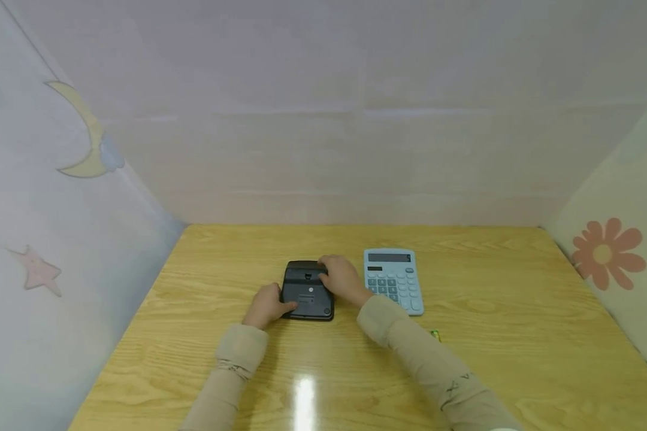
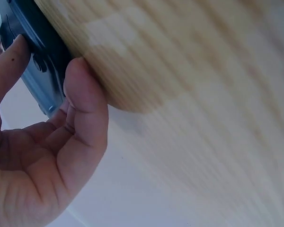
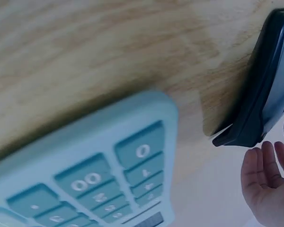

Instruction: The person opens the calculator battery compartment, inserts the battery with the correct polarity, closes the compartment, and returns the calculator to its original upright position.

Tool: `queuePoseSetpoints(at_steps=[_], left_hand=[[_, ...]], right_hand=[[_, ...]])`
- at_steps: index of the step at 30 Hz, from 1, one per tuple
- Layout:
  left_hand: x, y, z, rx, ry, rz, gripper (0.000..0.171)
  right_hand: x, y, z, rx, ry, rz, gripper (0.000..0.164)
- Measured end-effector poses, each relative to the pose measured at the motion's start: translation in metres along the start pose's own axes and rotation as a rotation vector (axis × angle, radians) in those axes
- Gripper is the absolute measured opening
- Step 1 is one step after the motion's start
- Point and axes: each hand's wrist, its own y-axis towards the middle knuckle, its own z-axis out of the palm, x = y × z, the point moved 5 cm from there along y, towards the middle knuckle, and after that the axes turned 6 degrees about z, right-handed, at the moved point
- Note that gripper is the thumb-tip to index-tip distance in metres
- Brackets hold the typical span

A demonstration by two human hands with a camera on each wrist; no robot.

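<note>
A black calculator (image 1: 308, 306) lies with its back side up, showing a small latch, a round white spot and a label panel. My left hand (image 1: 265, 306) grips its left edge, the thumb across the back and the fingers at the side, as the left wrist view shows close up. Around the far right corner, my right hand (image 1: 344, 280) reaches over it with thumb and fingers spread. In the right wrist view, those fingertips (image 3: 259, 153) are right at the calculator's far edge. A light blue calculator (image 1: 401, 276), keys up, lies just right of that hand.
On the wooden table (image 1: 490, 287), a small green and yellow item (image 1: 435, 335) shows partly from behind the right sleeve (image 1: 437, 359). Walls stand along the far edge and both sides, decorated with a moon (image 1: 88, 140), a star and a flower (image 1: 604, 254).
</note>
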Motion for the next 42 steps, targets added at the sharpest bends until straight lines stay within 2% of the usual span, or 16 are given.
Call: queuePoseSetpoints(at_steps=[4,6,13,17,26,36,42], left_hand=[[-0.002,-0.001,0.003,0.011,-0.001,0.000,0.040],[-0.004,-0.002,0.003,0.020,-0.005,-0.025,0.039],[-0.005,-0.002,0.001,0.022,0.033,-0.024,0.045],[-0.003,-0.001,0.002,0.028,0.032,-0.029,0.044],[-0.002,0.002,0.002,0.025,0.026,-0.008,0.040],[-0.002,0.001,0.001,0.021,0.010,0.014,0.041],[-0.004,0.000,0.001,0.025,0.014,0.011,0.042]], right_hand=[[0.005,0.001,0.003,-0.031,-0.033,-0.061,0.023],[0.007,0.002,0.006,-0.035,-0.050,-0.080,0.023],[0.016,0.004,0.009,-0.068,-0.083,-0.144,0.022],[0.018,0.006,0.010,-0.042,-0.092,-0.145,0.024],[0.018,0.009,0.016,-0.011,-0.132,-0.088,0.024],[0.024,0.011,0.026,-0.023,-0.406,-0.200,0.015],[0.024,0.011,0.024,-0.016,-0.375,-0.169,0.017]])
